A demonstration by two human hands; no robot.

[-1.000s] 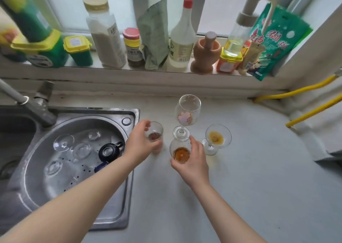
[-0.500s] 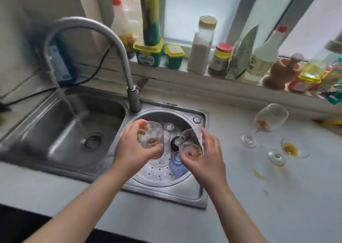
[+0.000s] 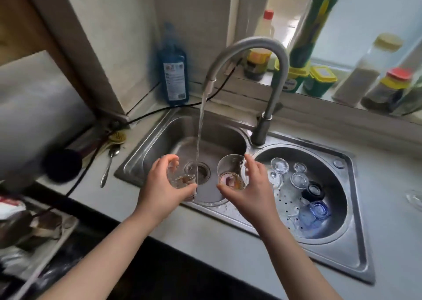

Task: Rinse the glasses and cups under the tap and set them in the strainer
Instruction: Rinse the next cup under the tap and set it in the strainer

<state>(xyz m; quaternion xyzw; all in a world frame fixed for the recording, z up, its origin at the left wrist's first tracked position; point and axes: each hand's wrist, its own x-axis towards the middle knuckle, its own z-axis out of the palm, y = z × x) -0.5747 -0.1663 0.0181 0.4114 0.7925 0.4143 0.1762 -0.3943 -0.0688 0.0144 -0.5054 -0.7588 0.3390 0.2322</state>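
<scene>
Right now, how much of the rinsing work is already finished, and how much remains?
Done: several glasses and cups sit upturned in the strainer. In hand: the left hand holds a glass under the tap stream; the right hand holds a second glass with brown residue, beside the stream. Left: rinse both, set them in the strainer.

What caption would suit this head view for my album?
Left hand holds a small glass under the running tap; right hand waits with another glass.
</scene>
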